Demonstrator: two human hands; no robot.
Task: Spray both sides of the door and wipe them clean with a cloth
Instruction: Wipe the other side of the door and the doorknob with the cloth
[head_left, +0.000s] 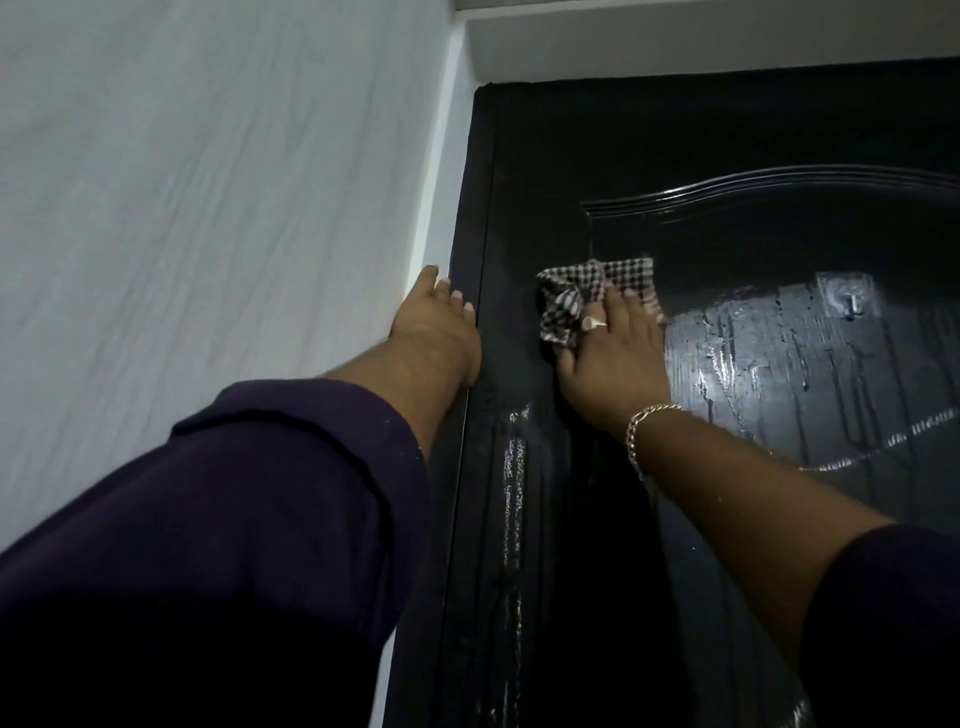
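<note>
Pale grey plaster fills the left of the view: the wall (182, 208), running up to the door's left edge. The left hand (436, 332) lies there with its fingers spread flat, bracing on the door's edge where it meets the wall and holding nothing. Right of it stands the black, glossy door (701, 145), seen from below toward its top edge. The right hand (608, 353), wearing a ring and a wrist chain, presses a checked cloth (587, 291) flat against the panel near the door's upper left corner, palm open over the fabric rather than clenched. Farther right, wet streaks and runs of spray glisten on the panel around a small stick-on hook (849, 301).

The risks seem plain enough. Liquid is trailing downward, so drips may dry into marks if the wiping does not reach them in time. The cloth is only pinned by the palm and could slide out on the slick surface. A wide sweep to the right might snag the cloth on the hook. The left fingers sit at the door's edge and could be pinched if the door swings.
</note>
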